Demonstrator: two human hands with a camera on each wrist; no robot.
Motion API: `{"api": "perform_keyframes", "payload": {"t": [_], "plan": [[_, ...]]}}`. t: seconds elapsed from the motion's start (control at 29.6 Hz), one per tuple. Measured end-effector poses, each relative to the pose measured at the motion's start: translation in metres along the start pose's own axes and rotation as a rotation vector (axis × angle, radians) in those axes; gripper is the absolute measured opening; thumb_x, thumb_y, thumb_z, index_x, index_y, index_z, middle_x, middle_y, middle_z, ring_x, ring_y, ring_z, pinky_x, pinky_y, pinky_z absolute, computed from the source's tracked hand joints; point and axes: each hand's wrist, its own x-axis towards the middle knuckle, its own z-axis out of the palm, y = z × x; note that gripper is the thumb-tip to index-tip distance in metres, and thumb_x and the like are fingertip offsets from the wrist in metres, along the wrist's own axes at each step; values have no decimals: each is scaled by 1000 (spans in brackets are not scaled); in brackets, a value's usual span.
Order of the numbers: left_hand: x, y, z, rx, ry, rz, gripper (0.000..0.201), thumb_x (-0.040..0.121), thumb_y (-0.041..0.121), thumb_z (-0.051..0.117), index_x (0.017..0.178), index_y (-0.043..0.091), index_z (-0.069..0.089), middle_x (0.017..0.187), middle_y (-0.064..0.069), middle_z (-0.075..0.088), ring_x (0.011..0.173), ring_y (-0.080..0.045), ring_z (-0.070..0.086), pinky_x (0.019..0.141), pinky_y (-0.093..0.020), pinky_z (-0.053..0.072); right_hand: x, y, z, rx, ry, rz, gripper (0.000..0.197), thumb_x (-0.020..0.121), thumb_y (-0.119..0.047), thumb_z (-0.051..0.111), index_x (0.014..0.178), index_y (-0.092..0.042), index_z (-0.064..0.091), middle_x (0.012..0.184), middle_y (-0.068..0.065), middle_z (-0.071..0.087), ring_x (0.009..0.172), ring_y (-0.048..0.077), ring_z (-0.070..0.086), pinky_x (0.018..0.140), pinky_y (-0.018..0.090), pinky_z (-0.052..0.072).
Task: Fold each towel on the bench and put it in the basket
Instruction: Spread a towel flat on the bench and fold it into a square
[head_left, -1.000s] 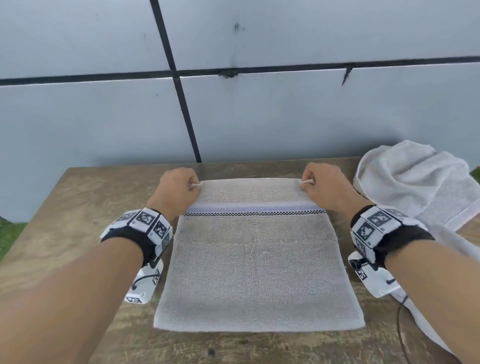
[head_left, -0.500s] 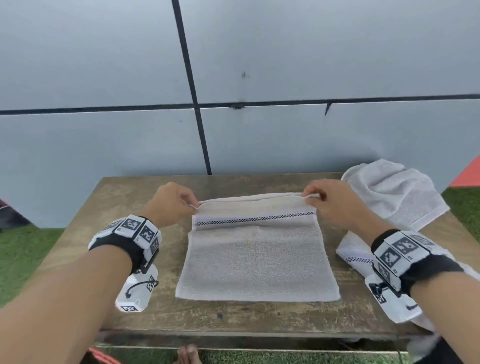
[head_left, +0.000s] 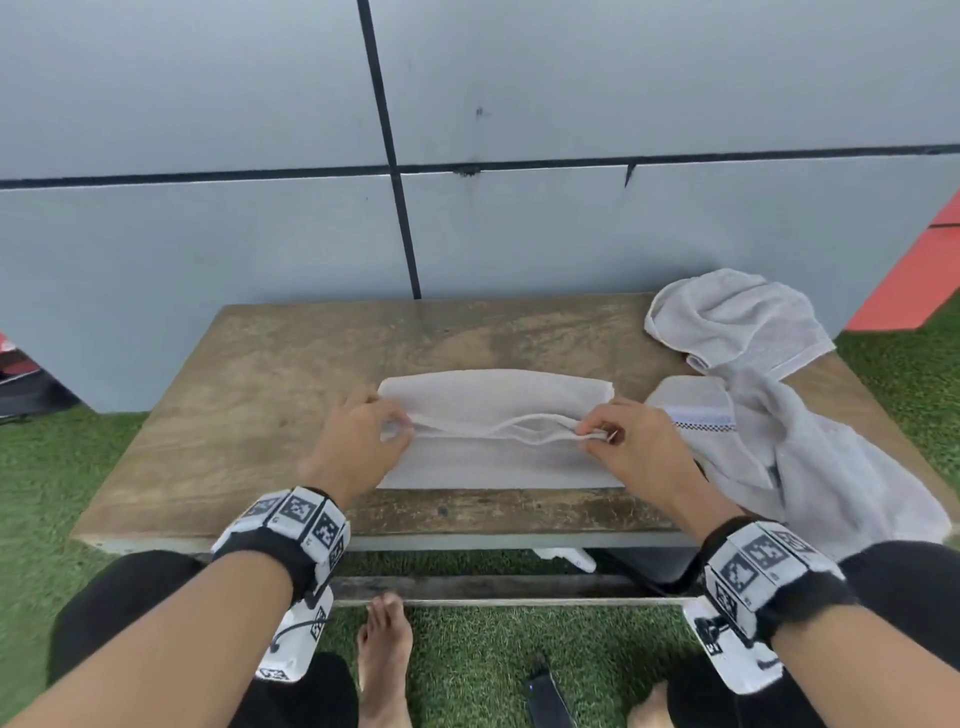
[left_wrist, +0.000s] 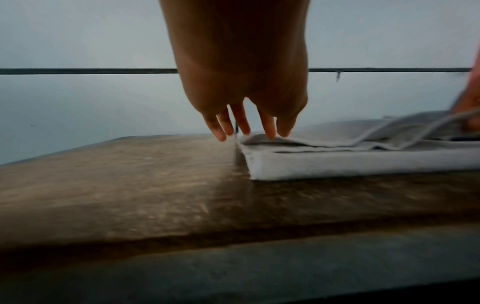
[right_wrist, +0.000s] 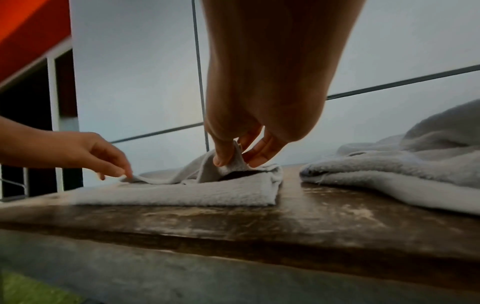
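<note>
A pale grey towel (head_left: 498, 400) lies on the wooden bench (head_left: 249, 415), its far part doubled over toward the near edge. My left hand (head_left: 395, 428) pinches the folded-over hem at the towel's left end, seen from the side in the left wrist view (left_wrist: 278, 133). My right hand (head_left: 592, 434) pinches the same hem at the right end, lifting it slightly off the layer below (right_wrist: 233, 162). Between the hands the hem sags in a loose wave. No basket is in view.
Two more towels lie at the bench's right end: a crumpled one (head_left: 737, 317) at the back, and one with a checked stripe (head_left: 810, 457) draped over the front right corner. A grey panelled wall (head_left: 519, 234) backs the bench. Green turf and bare feet lie below.
Both hands have carried the towel's far hem toward me, laying the far part over the near part. The striped band is now hidden. The head view has pulled back.
</note>
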Motion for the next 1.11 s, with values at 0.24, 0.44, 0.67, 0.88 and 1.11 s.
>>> {"api": "perform_keyframes", "payload": {"t": [0.24,0.44,0.67,0.88,1.11], "plan": [[-34,98,54,-269,-76,354,18,83,29,75,99,26,68,103,8,53,102,-17,49,90,-31,41,-35,-28,24,218,22,-44,27,80,-2,78,97,-15,62,87,-6,66,81,8,60,73,18,50],[-34,118,73,-269,-24,332,18,80,19,78,91,25,65,96,13,58,96,-16,51,82,-31,42,-43,-29,25,273,34,-38,33,81,4,72,96,-20,56,84,-7,62,76,2,57,71,11,46],[-21,120,75,-224,-22,288,13,79,21,80,86,20,69,93,12,64,94,-13,56,85,-27,43,-43,-21,22,374,-98,-58,42,82,15,54,105,-20,58,95,-7,60,82,-4,54,74,8,44],[-24,123,77,-262,-14,195,10,83,25,78,84,21,69,86,11,67,87,-11,55,74,-21,38,-34,-5,17,452,-102,-28,32,89,12,55,110,-12,61,100,4,68,95,11,65,88,19,50],[-28,128,75,-308,-15,209,6,85,21,76,90,24,74,84,8,69,88,-14,59,80,-36,50,-30,2,12,454,-35,19,24,89,2,67,100,-19,62,83,3,74,82,21,69,84,37,56]]}}
